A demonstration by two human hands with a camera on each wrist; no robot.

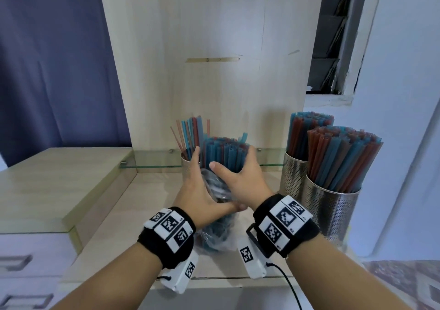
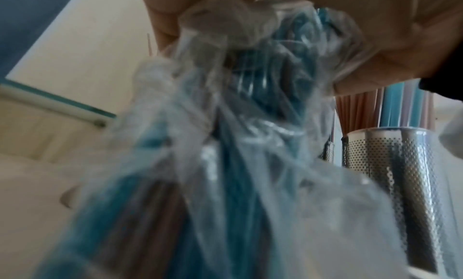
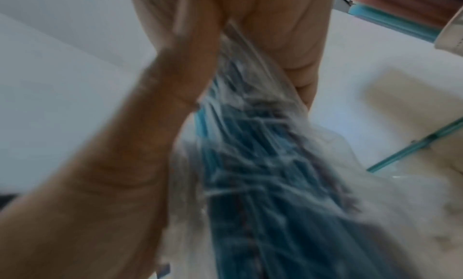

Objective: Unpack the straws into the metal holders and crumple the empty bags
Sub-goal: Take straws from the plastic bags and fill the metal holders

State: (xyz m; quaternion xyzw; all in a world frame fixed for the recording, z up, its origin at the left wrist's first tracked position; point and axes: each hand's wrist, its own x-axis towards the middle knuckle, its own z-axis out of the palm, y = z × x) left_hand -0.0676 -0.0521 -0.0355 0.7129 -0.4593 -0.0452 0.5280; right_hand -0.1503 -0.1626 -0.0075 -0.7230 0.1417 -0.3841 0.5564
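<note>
A bundle of blue and red straws (image 1: 226, 151) stands upright at the centre of the head view, its lower part still inside a clear plastic bag (image 1: 214, 237). My left hand (image 1: 209, 186) grips the bundle from the left, thumb lying across the front of the bag. My right hand (image 1: 234, 164) grips it higher up from the right, with the fingers wrapped round the straws. Just behind stands a perforated metal holder (image 1: 187, 167) with several loose straws in it. Both wrist views are blurred: they show the bag (image 2: 225, 124) (image 3: 263, 174) with straws inside, close up.
Two perforated metal holders (image 1: 294, 174) (image 1: 333, 211) packed full of straws stand at the right, close to my right wrist. A low glass shelf (image 1: 154, 163) runs along the back panel. A raised wooden step (image 1: 59, 178) borders the left, with drawers below.
</note>
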